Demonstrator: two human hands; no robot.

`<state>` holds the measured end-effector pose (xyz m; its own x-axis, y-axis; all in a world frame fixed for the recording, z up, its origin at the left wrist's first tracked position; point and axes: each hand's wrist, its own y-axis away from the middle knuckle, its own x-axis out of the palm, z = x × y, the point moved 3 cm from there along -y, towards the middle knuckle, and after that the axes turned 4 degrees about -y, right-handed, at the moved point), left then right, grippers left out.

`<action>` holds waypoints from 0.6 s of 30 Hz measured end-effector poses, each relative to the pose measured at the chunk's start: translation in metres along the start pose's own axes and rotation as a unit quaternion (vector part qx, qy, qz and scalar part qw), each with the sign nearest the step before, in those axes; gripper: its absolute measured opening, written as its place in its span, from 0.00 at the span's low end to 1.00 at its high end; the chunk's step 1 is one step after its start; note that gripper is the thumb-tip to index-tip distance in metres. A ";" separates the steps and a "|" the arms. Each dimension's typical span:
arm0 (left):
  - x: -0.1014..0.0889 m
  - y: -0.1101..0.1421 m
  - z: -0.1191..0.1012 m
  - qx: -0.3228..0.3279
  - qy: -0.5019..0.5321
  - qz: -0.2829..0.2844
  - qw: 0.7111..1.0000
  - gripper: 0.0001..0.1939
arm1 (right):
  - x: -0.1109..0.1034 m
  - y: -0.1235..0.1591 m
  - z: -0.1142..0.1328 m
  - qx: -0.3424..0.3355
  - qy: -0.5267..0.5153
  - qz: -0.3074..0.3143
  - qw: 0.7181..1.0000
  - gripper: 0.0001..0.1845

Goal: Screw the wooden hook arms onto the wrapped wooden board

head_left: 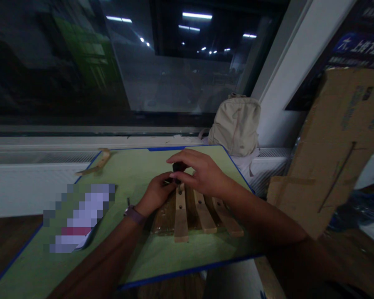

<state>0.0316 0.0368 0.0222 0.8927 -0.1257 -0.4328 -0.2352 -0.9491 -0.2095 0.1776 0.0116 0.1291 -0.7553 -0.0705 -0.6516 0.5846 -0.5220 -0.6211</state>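
My right hand (202, 171) curls its fingers round the black handle of a screwdriver (177, 167), which points down at the far end of a pale wooden strip (181, 222). Dark holes show along that strip. At the same far end, my left hand (157, 192) has its thumb and fingers closed against the strip's left side; the fingertips are partly hidden. To the right lie a second wooden strip (206, 218) and a third wooden strip (229, 220), side by side. All three rest across a brown block (163, 218) with a shiny, clear-wrapped surface.
The green tabletop (149, 265) has a blue edge. On its left lies a blurred-out flat object (84, 218); a bent wooden piece (99, 162) sits at the far left corner. Behind are a beige backpack (237, 124) and a window; cardboard (333, 158) leans at right.
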 end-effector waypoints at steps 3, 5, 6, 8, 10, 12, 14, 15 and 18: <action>0.000 -0.002 0.004 0.008 -0.012 -0.005 1.000 0.14 | 0.002 0.000 0.003 -0.017 0.028 0.019 0.999 0.12; 0.000 -0.003 0.008 0.014 -0.027 -0.009 1.000 0.12 | 0.005 0.000 0.006 -0.049 -0.018 0.040 0.998 0.14; 0.000 -0.003 0.009 0.014 -0.031 -0.010 0.999 0.11 | 0.006 0.000 0.007 -0.063 -0.048 0.050 0.996 0.14; 0.000 -0.003 0.010 0.010 -0.032 -0.009 0.999 0.10 | 0.006 0.000 0.004 -0.062 -0.088 0.060 0.992 0.14; 0.000 -0.002 0.007 0.009 -0.029 -0.005 1.000 0.11 | 0.003 -0.001 -0.003 -0.019 -0.090 0.040 0.995 0.13; 0.000 0.000 0.004 0.007 -0.022 -0.003 1.000 0.12 | -0.002 -0.001 -0.009 0.018 -0.054 0.009 0.998 0.13; 0.000 0.000 0.002 0.009 -0.017 -0.001 1.000 0.13 | -0.005 -0.001 -0.008 0.017 0.000 0.001 1.000 0.11; 0.000 0.000 0.002 0.012 -0.017 -0.001 1.000 0.12 | -0.005 -0.001 -0.006 0.004 0.022 0.011 1.000 0.10; 0.000 -0.002 0.006 0.022 -0.029 -0.006 0.999 0.10 | 0.001 -0.001 0.006 -0.047 0.010 0.063 0.997 0.12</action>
<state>0.0294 0.0410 0.0175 0.8718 -0.0965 -0.4802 -0.2426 -0.9368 -0.2522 0.1747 0.0065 0.1317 -0.6690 -0.1127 -0.7347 0.7001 -0.4276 -0.5719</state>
